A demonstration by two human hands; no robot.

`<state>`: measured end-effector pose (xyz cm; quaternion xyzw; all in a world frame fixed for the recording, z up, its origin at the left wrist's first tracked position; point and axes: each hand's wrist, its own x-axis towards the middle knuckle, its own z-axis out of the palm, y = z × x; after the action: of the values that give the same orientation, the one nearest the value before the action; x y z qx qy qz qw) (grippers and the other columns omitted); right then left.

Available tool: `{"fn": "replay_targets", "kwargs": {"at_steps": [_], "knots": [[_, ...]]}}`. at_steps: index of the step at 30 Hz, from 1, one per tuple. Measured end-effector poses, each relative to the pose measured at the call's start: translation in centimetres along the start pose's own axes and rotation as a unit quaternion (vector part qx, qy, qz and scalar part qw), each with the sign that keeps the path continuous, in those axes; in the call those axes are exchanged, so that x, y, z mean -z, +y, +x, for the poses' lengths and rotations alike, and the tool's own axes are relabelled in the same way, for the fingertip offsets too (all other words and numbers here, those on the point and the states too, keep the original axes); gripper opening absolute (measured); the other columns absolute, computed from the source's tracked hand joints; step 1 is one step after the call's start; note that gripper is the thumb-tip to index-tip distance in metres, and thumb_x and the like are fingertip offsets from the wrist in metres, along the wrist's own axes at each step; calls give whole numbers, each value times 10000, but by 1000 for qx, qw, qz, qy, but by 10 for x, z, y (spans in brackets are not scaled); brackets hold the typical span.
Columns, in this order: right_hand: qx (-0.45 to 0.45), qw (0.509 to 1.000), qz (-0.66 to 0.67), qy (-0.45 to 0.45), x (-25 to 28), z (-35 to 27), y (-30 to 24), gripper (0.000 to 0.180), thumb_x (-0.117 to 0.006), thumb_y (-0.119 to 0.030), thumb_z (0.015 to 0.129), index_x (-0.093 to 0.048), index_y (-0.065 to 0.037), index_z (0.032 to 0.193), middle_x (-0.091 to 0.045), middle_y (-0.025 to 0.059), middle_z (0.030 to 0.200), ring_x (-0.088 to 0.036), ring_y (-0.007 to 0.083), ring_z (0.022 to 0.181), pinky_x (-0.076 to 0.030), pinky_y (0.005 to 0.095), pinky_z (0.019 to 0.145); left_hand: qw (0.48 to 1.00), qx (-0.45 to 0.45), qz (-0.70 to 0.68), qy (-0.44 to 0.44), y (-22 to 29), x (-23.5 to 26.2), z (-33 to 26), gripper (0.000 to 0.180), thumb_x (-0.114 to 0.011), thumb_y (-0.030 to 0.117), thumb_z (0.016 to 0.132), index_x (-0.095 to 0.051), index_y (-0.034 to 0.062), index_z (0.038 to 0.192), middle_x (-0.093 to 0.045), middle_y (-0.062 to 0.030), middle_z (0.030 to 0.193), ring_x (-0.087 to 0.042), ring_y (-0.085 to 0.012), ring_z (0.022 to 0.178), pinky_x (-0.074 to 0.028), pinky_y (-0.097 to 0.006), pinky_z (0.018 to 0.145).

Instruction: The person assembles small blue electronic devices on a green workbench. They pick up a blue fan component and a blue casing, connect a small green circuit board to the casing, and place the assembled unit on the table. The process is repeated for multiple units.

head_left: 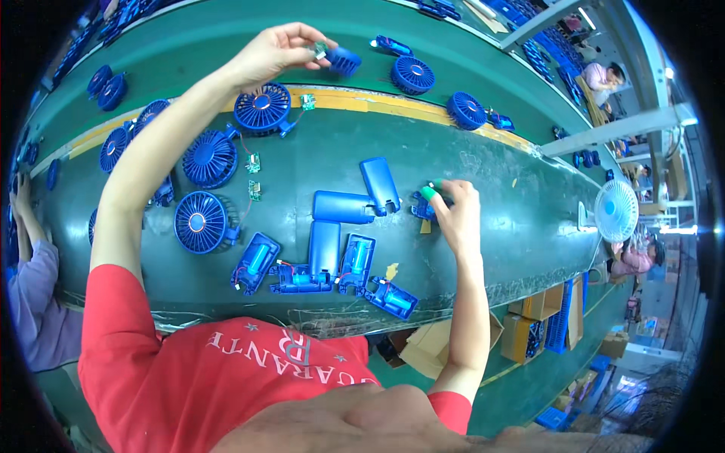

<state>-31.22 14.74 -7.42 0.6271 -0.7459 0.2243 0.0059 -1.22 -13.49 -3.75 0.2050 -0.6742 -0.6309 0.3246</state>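
My left hand (283, 57) is raised over the conveyor's near edge, fingers pinched on a small green circuit board (321, 50). Just beyond the fingertips is a blurred blue fan head (344, 62); whether it hangs from the board is unclear. My right hand (458, 211), with green covers on its fingertips, closes on a blue handle housing (423, 205) at the worktable, partly hidden by the fingers. Between my arms lie smooth blue handle covers (343, 207) and several open blue handle halves (255, 262) with batteries and thin wires inside.
Blue fan heads (200, 222) with wired circuit boards (254, 191) lie at the left of the worktable (294, 143). More fans (413, 74) sit on the green conveyor (189, 38). A white fan (616, 211) stands right; cardboard boxes (423, 347) are below. A co-worker's sleeve (38, 283) is far left.
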Motion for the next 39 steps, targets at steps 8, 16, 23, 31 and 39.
{"fn": "replay_targets", "kwargs": {"at_steps": [8,16,23,31,39], "knots": [[-184,886,423,-48,-8,1,-10,153,-690,-89,849,-691,23,953,-643,32,825,-566,73,723,-457,222,649,975,120,-169,-86,8,-67,-24,233,-587,87,926,-589,-25,1131,-665,-138,1034,-676,-200,916,-576,-265,794],[-124,861,486,-82,-7,2,-42,98,-695,-64,850,-698,24,894,-612,11,860,-573,66,764,-461,210,669,970,135,-109,-170,-1,-130,-53,307,-704,-24,806,-584,17,1086,-659,-59,1021,-614,-110,952,-497,-248,864],[-50,821,562,-89,-1,1,-64,132,-649,-67,892,-683,40,960,-632,30,949,-576,90,866,-461,218,766,976,103,-16,-193,13,-131,-71,324,-525,29,950,-568,47,1271,-629,-13,1016,-571,-73,883,-476,-233,838],[-3,795,597,-108,-11,-2,-81,164,-608,-75,925,-641,42,1034,-604,32,1000,-545,93,889,-437,216,793,982,49,35,-177,19,-126,-82,367,-436,30,945,-554,35,1292,-593,-19,966,-541,-67,905,-463,-235,838],[-19,801,581,-144,-11,-2,-88,156,-637,-136,917,-654,17,943,-589,-11,879,-510,57,752,-407,201,645,977,44,37,-205,23,-120,-88,339,-551,153,969,-571,50,1291,-598,-42,1053,-533,-112,986,-435,-262,886]]}}
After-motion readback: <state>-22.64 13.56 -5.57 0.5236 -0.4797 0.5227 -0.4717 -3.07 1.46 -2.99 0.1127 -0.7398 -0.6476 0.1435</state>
